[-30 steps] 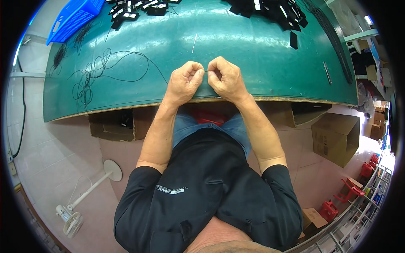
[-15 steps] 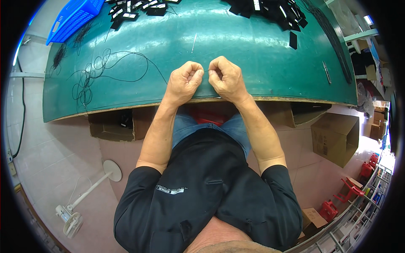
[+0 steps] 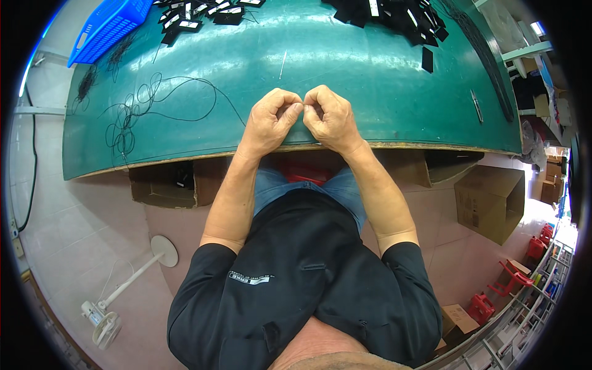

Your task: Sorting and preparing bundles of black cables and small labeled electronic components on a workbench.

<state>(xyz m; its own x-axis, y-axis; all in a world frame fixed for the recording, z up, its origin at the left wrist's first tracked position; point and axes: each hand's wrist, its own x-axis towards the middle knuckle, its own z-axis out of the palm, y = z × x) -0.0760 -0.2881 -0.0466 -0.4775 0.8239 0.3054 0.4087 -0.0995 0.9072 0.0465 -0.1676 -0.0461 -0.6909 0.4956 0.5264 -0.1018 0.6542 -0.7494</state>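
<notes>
My left hand (image 3: 271,121) and my right hand (image 3: 332,118) meet fingertip to fingertip over the near edge of the green table (image 3: 370,102). Both are pinched closed. A thin black cord (image 3: 216,95) runs from loose loops on the left of the table to my left hand. Its end is lost among my fingers, so only in the earlier frame does a short stretch show between the hands. Beyond my fingertips lies a slim whitish stick (image 3: 283,65).
Black flat pieces with white labels lie in one pile (image 3: 185,18) at far left and another (image 3: 404,18) at far right. A blue basket (image 3: 110,31) stands at the left corner. On the right are a slim silver tool (image 3: 476,106) and a long black cord bundle (image 3: 484,52).
My hands have drawn together until the fingertips meet, and the short cord between them no longer shows. The things on the table stay where they were.
</notes>
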